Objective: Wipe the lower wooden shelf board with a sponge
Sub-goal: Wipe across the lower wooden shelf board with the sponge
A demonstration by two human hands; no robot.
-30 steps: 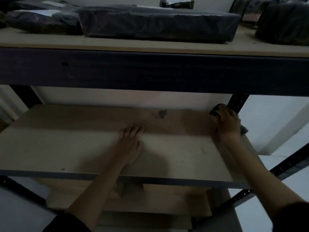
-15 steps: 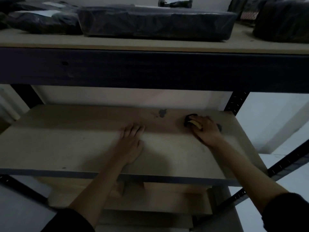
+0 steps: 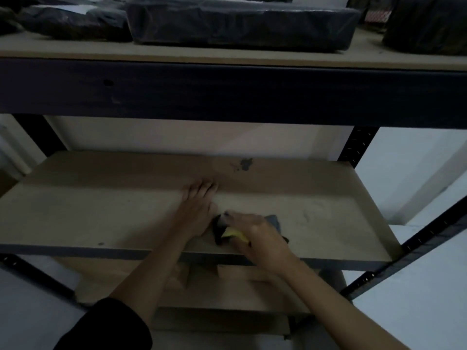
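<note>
The person's right hand [image 3: 255,233] is closed over a sponge [image 3: 233,233], pressing it down on the lower shelf board [image 3: 316,223] close to the near edge and a little right of the middle; a yellow face of the sponge shows under the fingers, with darker material bunched around it, and a grey corner sticks out on the far side of the hand. That flat, downward grip suits a rubbing stroke, since the palm can load the sponge evenly against the wood. The left hand [image 3: 197,213] lies flat and empty on the board just to the left of the sponge, fingers together and pointing toward the far edge, almost touching it; judging from the posture, it is there to brace the body and steady the board while the other hand scrubs. A dark stain [image 3: 244,164] sits near the far edge of the board, well apart from the sponge, and it looks like a likely target for a later pass. Faint curved marks on the wood to the right of the sponge could be streaks from wiping, though the dim light makes this uncertain. On the upper shelf [image 3: 227,58], several parcels wrapped in dark plastic [image 3: 240,21] are laid flat, out of the way of the work. One pale label shows on a parcel at far left, but no writing or brand can be read anywhere.
</note>
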